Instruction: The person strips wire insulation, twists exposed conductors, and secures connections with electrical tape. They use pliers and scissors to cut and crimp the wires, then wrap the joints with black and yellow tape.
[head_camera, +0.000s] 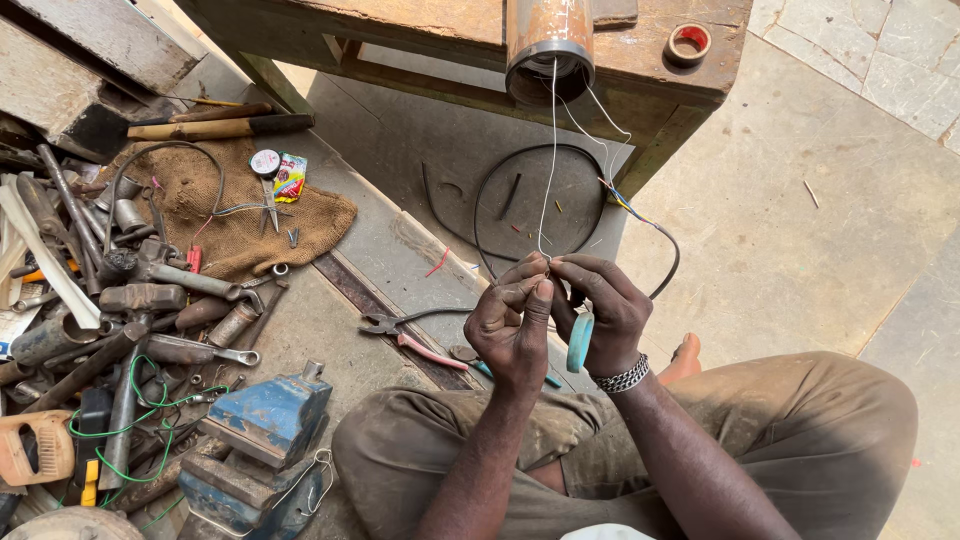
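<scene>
Wire (549, 170), thin and white, runs down from the pipe (548, 45) at twelve o'clock to the hands in the middle. The vise (262, 425), blue, sits at seven o'clock. The left hand (512, 325) pinches the wire end. The right hand (603, 315) pinches it too and grips a teal tool (579, 342). Pliers (405, 335) lie just left of the hands.
</scene>
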